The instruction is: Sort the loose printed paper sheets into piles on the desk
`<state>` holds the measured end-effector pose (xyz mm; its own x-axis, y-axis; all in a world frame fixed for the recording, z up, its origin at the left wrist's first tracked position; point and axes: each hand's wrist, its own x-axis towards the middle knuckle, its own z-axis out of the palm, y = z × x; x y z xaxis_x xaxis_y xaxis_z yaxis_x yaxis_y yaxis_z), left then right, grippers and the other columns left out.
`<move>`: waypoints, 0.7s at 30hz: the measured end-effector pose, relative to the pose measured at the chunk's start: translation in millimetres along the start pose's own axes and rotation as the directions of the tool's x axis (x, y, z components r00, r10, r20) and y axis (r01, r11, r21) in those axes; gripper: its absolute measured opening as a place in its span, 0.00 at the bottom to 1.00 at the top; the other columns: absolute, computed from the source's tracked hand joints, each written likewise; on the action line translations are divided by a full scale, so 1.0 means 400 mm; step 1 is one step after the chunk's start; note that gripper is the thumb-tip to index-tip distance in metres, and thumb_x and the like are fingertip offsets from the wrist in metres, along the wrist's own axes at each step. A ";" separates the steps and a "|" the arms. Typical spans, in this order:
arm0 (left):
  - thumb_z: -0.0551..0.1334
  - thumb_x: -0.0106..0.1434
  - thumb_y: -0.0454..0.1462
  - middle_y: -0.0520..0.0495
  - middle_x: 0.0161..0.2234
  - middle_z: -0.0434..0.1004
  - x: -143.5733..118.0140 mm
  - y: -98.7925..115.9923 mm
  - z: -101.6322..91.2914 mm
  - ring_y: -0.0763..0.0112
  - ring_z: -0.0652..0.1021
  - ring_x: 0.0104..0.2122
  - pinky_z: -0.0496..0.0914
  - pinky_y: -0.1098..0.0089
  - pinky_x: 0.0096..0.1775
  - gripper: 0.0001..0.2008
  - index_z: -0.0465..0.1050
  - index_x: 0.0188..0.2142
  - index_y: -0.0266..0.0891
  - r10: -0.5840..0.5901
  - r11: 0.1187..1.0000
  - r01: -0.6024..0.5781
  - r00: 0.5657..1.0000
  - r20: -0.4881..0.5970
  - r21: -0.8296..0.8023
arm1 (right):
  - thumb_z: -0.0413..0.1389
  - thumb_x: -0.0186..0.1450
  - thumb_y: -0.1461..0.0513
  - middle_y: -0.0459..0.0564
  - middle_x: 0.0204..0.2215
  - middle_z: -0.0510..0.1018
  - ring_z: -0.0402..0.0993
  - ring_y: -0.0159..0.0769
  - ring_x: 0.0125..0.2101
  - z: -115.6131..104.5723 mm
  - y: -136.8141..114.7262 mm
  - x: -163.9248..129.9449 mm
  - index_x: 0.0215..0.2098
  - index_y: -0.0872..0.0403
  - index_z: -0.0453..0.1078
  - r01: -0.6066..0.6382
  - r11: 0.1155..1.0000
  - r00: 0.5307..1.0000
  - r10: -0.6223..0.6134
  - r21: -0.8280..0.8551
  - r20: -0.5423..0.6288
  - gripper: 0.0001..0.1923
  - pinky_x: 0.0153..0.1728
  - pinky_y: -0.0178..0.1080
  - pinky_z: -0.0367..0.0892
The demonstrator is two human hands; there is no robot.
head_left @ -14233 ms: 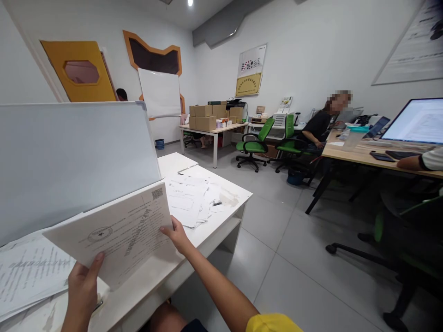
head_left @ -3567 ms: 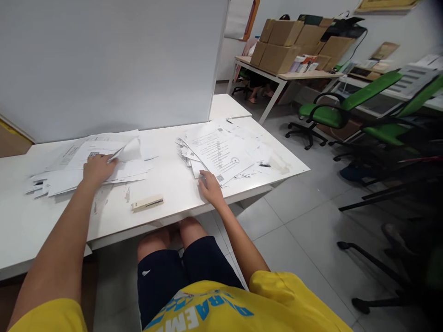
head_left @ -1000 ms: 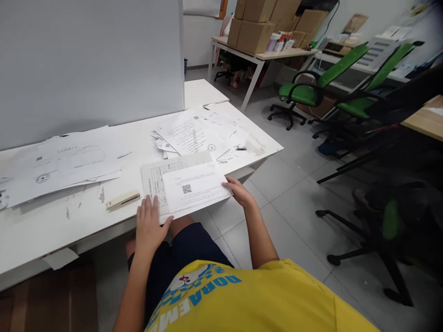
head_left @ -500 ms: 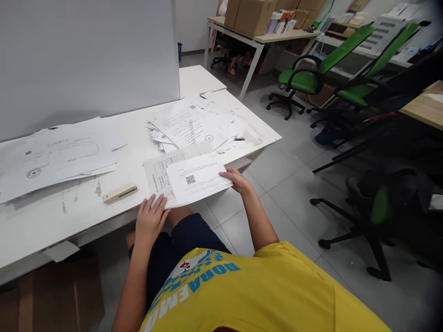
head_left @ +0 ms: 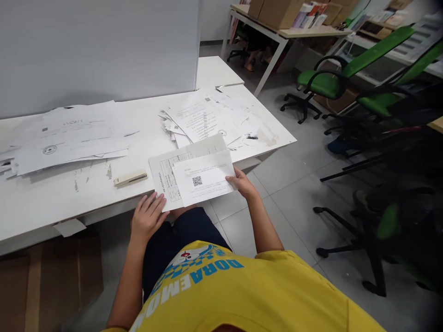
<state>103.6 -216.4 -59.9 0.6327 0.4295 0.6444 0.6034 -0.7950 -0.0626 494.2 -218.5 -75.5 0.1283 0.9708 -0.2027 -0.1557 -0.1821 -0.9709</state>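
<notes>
- Taking the white sheet (head_left: 204,180) as the dial's centre, it lies over a printed form (head_left: 166,177), its square code showing.
- The form sticks out from ten to twelve o'clock; both reach past the near edge of the surface (head_left: 97,196), above the person's lap.
- Right hand (head_left: 242,183), at three o'clock: nearly closed, pinching the white sheet's edge, thumb on top.
- Left hand (head_left: 148,216), between seven and eight: half open, fingers together, fingertips touching the form's corner; I cannot tell whether it grips.
- The stapler (head_left: 130,178) lies at nine o'clock, near the form but apart from it.
- One paper pile (head_left: 72,136) spreads between nine and ten o'clock; a messier heap (head_left: 207,115) lies between twelve and one, just beyond the form.
- A green chair (head_left: 321,84) stands at two o'clock, a cardboard box (head_left: 55,281) at eight, below the surface.
</notes>
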 end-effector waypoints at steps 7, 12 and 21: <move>0.62 0.66 0.37 0.40 0.55 0.77 0.005 -0.132 -0.021 0.53 0.68 0.63 0.62 0.51 0.61 0.23 0.68 0.61 0.43 -0.237 0.970 0.242 0.955 -0.177 0.004 | 0.67 0.51 0.53 0.50 0.52 0.80 0.76 0.50 0.51 0.050 0.022 0.016 0.59 0.47 0.69 0.044 0.998 0.999 -0.044 0.050 -0.003 0.37 0.55 0.52 0.69; 0.56 0.69 0.42 0.37 0.60 0.71 0.039 -0.184 -0.002 0.51 0.61 0.67 0.54 0.48 0.66 0.23 0.68 0.61 0.40 -0.468 0.883 0.464 0.882 -0.060 -0.067 | 0.66 0.52 0.54 0.50 0.52 0.80 0.77 0.49 0.50 0.065 0.021 0.012 0.59 0.47 0.68 0.017 0.999 1.000 -0.017 0.028 0.000 0.36 0.54 0.50 0.70; 0.50 0.72 0.45 0.36 0.52 0.75 0.070 -0.207 0.038 0.51 0.71 0.55 0.57 0.50 0.61 0.24 0.70 0.61 0.39 -0.583 0.808 0.588 0.806 0.108 -0.027 | 0.63 0.52 0.57 0.49 0.53 0.79 0.75 0.49 0.51 0.072 -0.035 -0.024 0.57 0.48 0.70 -0.040 0.994 0.999 0.036 -0.101 -0.039 0.33 0.55 0.49 0.69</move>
<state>79.0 -132.0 -48.2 0.2106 0.8554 0.4732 0.8466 -0.4016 0.3493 466.8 -220.8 -56.4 0.1609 0.9567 -0.2427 -0.0611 -0.2358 -0.9699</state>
